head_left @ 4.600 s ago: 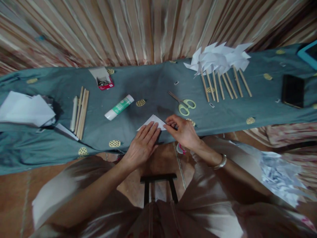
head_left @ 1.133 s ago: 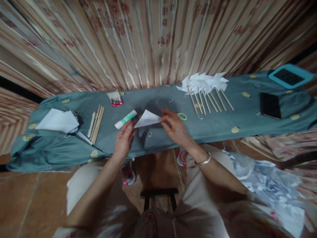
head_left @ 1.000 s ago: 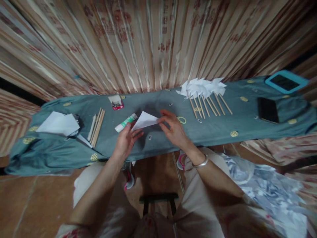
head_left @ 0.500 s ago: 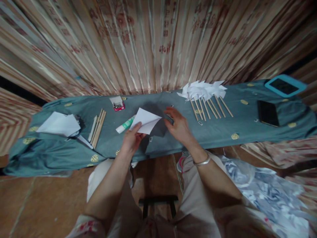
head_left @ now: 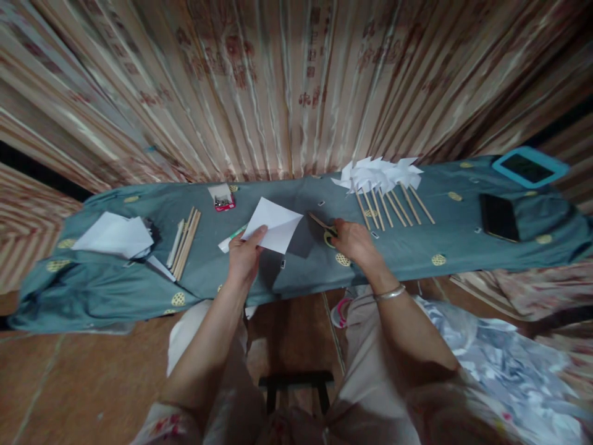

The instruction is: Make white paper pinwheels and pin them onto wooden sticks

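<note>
My left hand [head_left: 245, 254] pinches a creased square sheet of white paper [head_left: 278, 228] by its left corner, thumb on top. Partly behind that sheet lies a white and green tube [head_left: 227, 242]. To the right, my right hand [head_left: 354, 242] has its fingers closed at the yellow-green handles of a pair of scissors [head_left: 325, 227]. The scissors' blades point up and left toward the paper, and part of the handles is hidden by the fingers.
White paper pinwheels [head_left: 380, 175] on wooden sticks lie behind right. Left are a small red box [head_left: 225, 201] of metal pieces, loose sticks [head_left: 188, 244] and stacked paper [head_left: 113, 235]. A dark phone [head_left: 499, 217] and a blue-framed tablet [head_left: 530, 167] lie far right.
My right hand has moved right and slightly down, away from the paper's corner, and is now on the scissors. The paper in my left hand lies flatter and more spread.
</note>
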### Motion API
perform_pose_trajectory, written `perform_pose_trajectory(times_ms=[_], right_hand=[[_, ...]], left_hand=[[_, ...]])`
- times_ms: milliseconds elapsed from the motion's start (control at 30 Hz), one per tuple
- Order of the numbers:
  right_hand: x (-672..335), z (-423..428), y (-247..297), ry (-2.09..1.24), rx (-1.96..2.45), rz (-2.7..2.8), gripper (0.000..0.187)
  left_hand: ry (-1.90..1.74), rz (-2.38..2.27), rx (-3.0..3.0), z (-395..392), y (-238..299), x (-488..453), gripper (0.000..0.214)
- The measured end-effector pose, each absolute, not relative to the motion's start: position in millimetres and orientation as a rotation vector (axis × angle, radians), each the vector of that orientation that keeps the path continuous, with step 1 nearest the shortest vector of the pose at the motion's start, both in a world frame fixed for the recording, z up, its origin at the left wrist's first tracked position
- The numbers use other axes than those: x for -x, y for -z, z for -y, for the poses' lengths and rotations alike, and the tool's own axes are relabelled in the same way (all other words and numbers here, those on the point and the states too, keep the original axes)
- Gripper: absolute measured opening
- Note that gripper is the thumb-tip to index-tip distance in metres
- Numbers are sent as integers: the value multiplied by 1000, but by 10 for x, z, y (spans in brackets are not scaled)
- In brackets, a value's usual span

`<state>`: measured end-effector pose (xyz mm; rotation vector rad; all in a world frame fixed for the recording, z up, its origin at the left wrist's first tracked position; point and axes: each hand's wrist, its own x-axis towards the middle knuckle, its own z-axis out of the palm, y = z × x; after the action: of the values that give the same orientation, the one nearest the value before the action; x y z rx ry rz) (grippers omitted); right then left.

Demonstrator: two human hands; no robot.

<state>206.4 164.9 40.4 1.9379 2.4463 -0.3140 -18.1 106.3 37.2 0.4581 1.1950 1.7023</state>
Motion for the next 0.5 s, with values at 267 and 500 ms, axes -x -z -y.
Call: perform_pose_trajectory(times_ms=[267,500], right_hand=[[-1867,-1666,-220,2327,-2325,-2091,32],[-1472,-1544,-121,3355,-1808,-1342,34]], left_hand=[[-1788,-1134,-467,-1462,-405,317,44],[-1759,-1127,-505,-1448,-244,387,37]])
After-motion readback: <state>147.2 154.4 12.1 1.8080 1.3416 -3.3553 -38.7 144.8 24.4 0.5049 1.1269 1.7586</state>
